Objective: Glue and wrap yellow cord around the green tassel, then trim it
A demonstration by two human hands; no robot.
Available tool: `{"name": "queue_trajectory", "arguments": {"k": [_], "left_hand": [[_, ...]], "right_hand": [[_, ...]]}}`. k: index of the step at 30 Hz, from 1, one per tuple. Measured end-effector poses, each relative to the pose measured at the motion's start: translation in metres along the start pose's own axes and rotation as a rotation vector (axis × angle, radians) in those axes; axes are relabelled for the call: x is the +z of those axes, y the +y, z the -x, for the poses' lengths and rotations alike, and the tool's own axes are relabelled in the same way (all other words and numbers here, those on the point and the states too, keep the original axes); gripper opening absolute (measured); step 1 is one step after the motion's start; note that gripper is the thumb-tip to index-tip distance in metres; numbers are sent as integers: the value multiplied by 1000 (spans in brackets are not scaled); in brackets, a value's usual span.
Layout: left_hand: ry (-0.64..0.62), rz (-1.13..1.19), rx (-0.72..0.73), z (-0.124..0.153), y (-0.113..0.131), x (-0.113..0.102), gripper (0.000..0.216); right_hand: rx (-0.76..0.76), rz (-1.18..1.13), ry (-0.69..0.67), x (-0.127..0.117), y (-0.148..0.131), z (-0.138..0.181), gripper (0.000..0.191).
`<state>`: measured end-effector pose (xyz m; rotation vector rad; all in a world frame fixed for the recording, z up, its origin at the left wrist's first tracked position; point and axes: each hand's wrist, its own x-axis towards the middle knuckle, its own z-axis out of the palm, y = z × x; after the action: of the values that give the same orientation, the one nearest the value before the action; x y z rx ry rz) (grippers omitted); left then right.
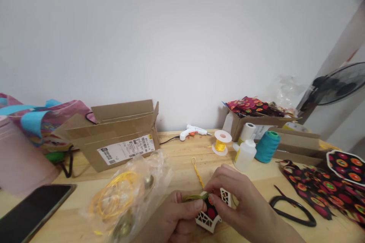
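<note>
My left hand (182, 212) is closed, with a thin bundle of green cord (191, 198) pinched between thumb and forefinger. My right hand (238, 199) is closed too, thumb and fingertips meeting at the other end of that cord. Beneath the fingers lies a flat ornament (209, 220), a white cut-out lattice frame around dark fabric with red and orange circles; the hands cover part of it. From its top a twisted yellow cord (196, 172) ending in a loop stretches away over the wooden table.
Left are a phone (37, 210), a plastic bag (125, 197) with yellow cord and metal bells, and a cardboard box (114, 136). Behind stand a glue gun (194, 131), yellow spool (221, 144), white bottle (245, 155) and teal thread cone (267, 147). Right lie patterned fabric (308, 186) and black cord (293, 210).
</note>
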<state>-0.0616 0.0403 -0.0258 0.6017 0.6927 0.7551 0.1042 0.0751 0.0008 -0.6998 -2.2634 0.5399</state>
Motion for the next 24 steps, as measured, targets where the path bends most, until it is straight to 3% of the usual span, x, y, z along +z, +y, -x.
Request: {"name": "queue_trajectory", "arguments": {"k": [6,20,24], "left_hand": [[1,68,6,3,0,-2,17],[29,137,17,4,-1,-3,10],[102,191,21,4,-2,-2,14]], "right_hand": [[-48,25,32,2,3,-1,14],[8,10,0,2,4,0,16],[4,0,-4,3,5,-1,17]]}}
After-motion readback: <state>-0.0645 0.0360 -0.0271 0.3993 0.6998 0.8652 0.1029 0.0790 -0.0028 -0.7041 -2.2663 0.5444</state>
